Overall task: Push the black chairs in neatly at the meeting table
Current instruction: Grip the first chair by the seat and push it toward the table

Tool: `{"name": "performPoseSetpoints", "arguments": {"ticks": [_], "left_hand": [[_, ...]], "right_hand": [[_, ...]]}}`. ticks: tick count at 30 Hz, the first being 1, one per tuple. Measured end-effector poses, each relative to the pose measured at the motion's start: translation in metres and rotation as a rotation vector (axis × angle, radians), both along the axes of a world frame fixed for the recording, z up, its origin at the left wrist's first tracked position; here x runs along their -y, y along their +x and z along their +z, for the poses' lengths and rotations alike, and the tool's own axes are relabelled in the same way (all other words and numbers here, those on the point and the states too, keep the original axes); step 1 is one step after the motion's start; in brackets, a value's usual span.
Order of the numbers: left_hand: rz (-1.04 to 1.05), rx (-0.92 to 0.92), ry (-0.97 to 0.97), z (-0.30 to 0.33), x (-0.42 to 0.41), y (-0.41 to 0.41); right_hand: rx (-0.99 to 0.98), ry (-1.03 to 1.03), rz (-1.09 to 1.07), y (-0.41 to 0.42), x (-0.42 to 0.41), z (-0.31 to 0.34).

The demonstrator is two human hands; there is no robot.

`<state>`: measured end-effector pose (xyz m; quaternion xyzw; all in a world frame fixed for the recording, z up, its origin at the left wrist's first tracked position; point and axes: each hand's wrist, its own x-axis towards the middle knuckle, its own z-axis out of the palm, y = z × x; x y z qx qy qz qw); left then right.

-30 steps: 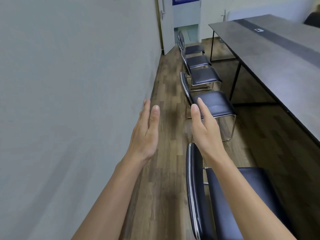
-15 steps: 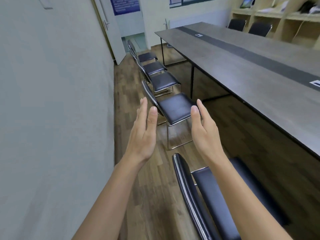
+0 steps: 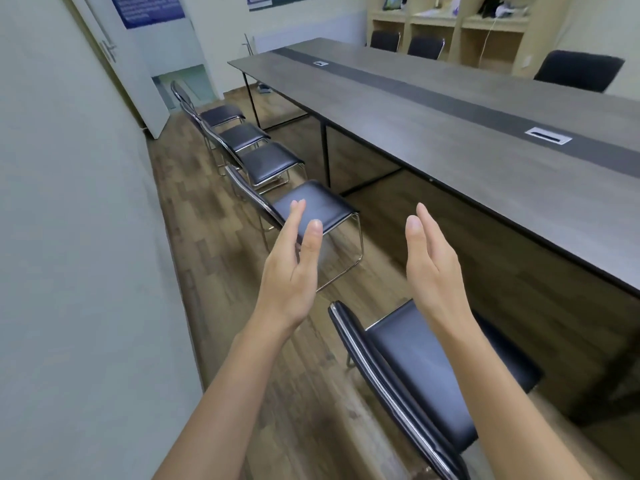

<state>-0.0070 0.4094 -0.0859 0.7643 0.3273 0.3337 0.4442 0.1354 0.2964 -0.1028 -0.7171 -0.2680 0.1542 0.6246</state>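
**A:** How far along are we?

**B:** By my reading, barely started; I see five black chairs down this side, and none is tucked under the counter (image 3: 433,140); the nearest chair (image 3: 415,368) sits just below my hands, its seat pointing toward the counter's edge but well short of it; the next chair (image 3: 311,206) stands out on the wooden floor (image 3: 221,258), and three more line up behind it toward the door.

**A:** And the hands?

**B:** My left hand (image 3: 291,271) and right hand (image 3: 433,265) are both spread flat, palms facing, holding nothing and touching nothing.

**A:** How do the chairs look?

**B:** Black padded seats and backs on bent chrome tube frames; light sled-style bases, so I judge they should slide; across the counter, more black chairs are partly hidden.
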Motion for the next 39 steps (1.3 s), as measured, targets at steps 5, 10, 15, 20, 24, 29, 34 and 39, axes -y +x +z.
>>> {"name": "performPoseSetpoints", "arguments": {"ticks": [5,10,15,20,24,29,34,39], "left_hand": [[-0.018,0.028,-0.045,-0.013,0.019,0.027],[-0.068,-0.024,-0.047,-0.023,0.056,0.057],[-0.211,-0.054,-0.003,-0.024,0.078,0.086],[-0.286,-0.066,-0.014,-0.017,0.076,0.113],[-0.341,-0.065,-0.025,-0.019,0.065,0.123],[-0.473,-0.068,-0.029,-0.025,0.034,0.130],[-0.567,-0.087,-0.020,-0.028,-0.001,0.133],[-0.654,-0.177,-0.005,-0.039,-0.029,0.135]], "right_hand": [[-0.045,-0.004,-0.095,0.006,0.040,-0.010],[-0.067,-0.026,-0.193,0.014,0.084,-0.016],[-0.060,-0.064,-0.283,0.031,0.116,-0.011],[-0.037,-0.064,-0.369,0.045,0.129,-0.001],[-0.039,-0.070,-0.431,0.045,0.123,-0.003],[-0.053,-0.089,-0.551,0.038,0.100,-0.012],[-0.070,-0.073,-0.669,0.024,0.068,-0.020],[-0.095,-0.072,-0.791,0.003,0.040,-0.029]]}}
